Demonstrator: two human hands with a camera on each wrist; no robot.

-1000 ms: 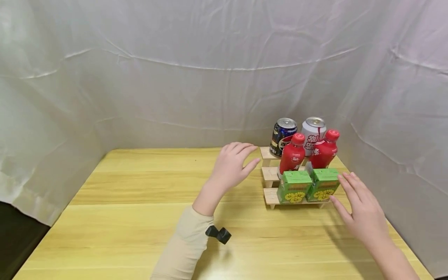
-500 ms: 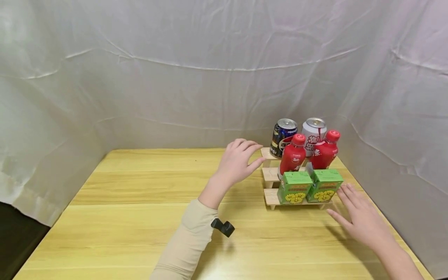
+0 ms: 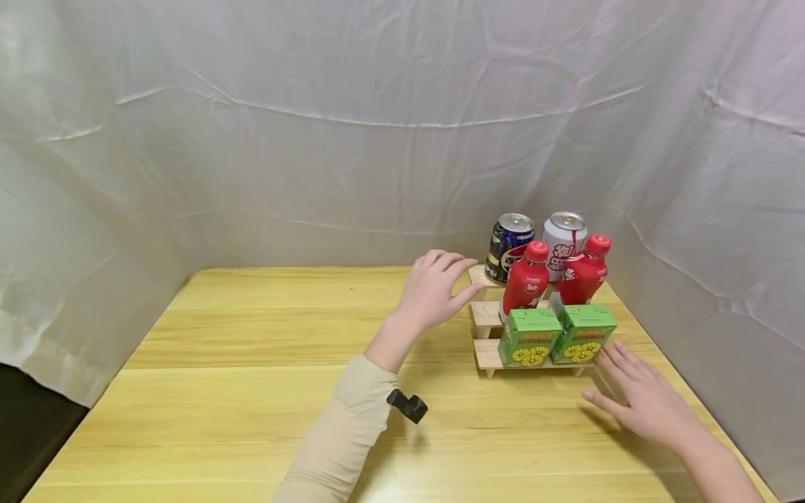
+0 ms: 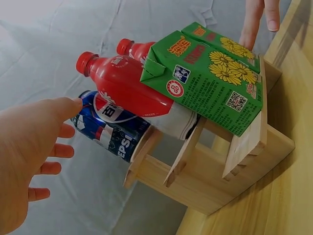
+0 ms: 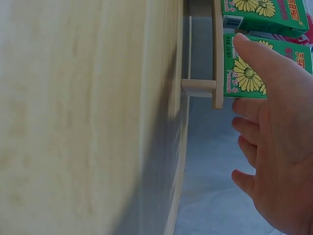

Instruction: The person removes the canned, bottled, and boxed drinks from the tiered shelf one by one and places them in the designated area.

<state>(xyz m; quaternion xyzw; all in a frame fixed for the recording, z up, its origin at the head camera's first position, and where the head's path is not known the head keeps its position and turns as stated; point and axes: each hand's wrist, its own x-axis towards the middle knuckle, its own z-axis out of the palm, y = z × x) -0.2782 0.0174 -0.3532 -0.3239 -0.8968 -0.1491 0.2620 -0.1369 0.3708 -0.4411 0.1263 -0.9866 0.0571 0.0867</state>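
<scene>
A three-step wooden rack point(image 3: 487, 354) stands on the table, loaded with drinks. Its top step bears a dark blue Pepsi can point(image 3: 508, 248) and a white can point(image 3: 562, 241). Two red bottles point(image 3: 525, 283) occupy the middle step, and two green drink cartons point(image 3: 531, 338) with yellow flowers the bottom one. My left hand point(image 3: 434, 293) is held at the rack's left side, fingers loosely bent and holding nothing, nearest the Pepsi can. At the right, my right hand point(image 3: 648, 398) is spread low beside the right-hand green carton point(image 3: 585, 335), its fingertips near the rack's lower right end.
The wooden table point(image 3: 251, 391) extends left and in front of the rack. A grey-white cloth point(image 3: 377, 175) hangs behind and along both sides. A small black device point(image 3: 409, 405) sticks out from the left sleeve point(image 3: 349, 419).
My left hand has shifted a little to the right, toward the rack. My right hand has lowered from beside the right carton toward the table. The drinks stay in place.
</scene>
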